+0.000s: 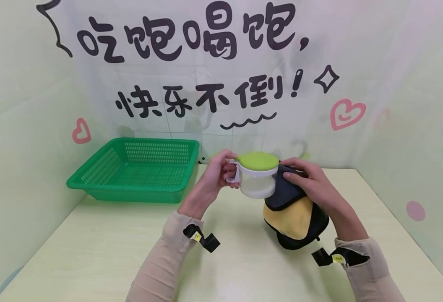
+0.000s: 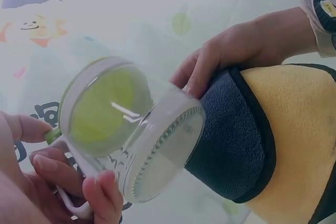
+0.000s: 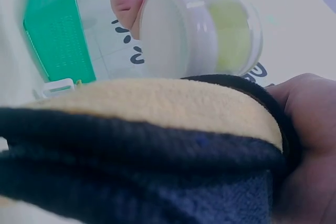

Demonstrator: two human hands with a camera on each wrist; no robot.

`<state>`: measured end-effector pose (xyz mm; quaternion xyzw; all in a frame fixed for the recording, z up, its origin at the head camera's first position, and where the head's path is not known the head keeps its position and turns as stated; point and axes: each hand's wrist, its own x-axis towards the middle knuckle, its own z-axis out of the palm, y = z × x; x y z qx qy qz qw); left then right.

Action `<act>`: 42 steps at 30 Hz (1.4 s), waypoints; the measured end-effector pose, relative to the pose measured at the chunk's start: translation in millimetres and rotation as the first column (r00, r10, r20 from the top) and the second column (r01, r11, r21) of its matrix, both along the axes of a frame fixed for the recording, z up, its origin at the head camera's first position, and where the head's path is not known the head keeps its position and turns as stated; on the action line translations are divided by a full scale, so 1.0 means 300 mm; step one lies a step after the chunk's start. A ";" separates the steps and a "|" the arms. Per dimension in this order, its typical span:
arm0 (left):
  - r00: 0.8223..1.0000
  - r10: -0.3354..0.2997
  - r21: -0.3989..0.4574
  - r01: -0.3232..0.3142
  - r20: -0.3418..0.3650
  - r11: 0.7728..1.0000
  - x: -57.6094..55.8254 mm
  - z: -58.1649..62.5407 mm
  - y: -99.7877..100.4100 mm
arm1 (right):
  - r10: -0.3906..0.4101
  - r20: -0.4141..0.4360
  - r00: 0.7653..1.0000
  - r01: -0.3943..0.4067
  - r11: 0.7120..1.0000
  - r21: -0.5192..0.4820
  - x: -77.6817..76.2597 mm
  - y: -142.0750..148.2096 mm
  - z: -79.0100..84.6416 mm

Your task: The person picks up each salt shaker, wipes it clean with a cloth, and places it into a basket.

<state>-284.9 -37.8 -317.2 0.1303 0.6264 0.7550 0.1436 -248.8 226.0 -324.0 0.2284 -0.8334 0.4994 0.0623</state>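
My left hand (image 1: 221,170) grips the white handle of a clear seasoning jar (image 1: 257,186) with a green lid (image 1: 258,161), its thumb at the lid's tab. The jar is raised above the table, and its ribbed glass bottom (image 2: 168,156) shows in the left wrist view. In my right hand (image 1: 312,180) is a folded cleaning cloth (image 1: 287,218), dark blue and yellow with black edging, pinched between thumb and fingers. The cloth's upper part overlaps the jar's right side in the head view, while its lower part hangs down. Some right fingers are hidden behind the cloth.
A green plastic basket (image 1: 132,195) with slotted walls stands at the back left of the pale table (image 1: 236,260). Behind the table hangs a white backdrop (image 1: 191,75) with black lettering, and pale side walls close in both sides.
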 end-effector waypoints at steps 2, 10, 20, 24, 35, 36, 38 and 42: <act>1.000 0.031 -0.007 -0.031 -0.007 1.000 -0.001 0.002 0.001 | -0.009 0.005 1.000 0.009 1.000 0.001 0.004 0.003 0.006; 0.993 0.117 -0.014 -0.117 -0.027 0.993 0.014 0.011 0.019 | -0.058 -0.029 0.998 0.058 0.998 0.006 0.015 -0.005 0.015; 0.986 0.164 0.030 -0.163 -0.041 0.986 0.044 0.004 0.068 | -0.145 -0.028 0.989 0.145 0.989 0.017 0.035 -0.015 0.029; 0.981 0.188 0.015 -0.188 -0.042 0.982 0.052 0.005 0.075 | -0.148 -0.039 0.988 0.149 0.989 0.020 0.038 -0.023 0.035; 0.981 0.187 0.007 -0.187 -0.058 0.982 0.062 -0.003 0.089 | -0.062 -0.048 0.997 0.062 0.998 -0.008 0.042 -0.070 0.025; 0.981 0.182 0.009 -0.182 -0.062 0.983 0.062 -0.004 0.092 | -0.055 -0.049 0.997 0.054 0.998 -0.010 0.044 -0.076 0.022; 0.982 0.175 0.001 -0.175 -0.067 0.985 0.064 -0.006 0.098 | -0.046 -0.059 0.997 0.046 0.999 -0.001 0.048 -0.089 0.017; 0.979 0.187 -0.032 -0.190 -0.083 0.981 0.065 -0.012 0.110 | -0.064 -0.110 0.992 0.071 0.996 0.057 0.058 -0.117 0.010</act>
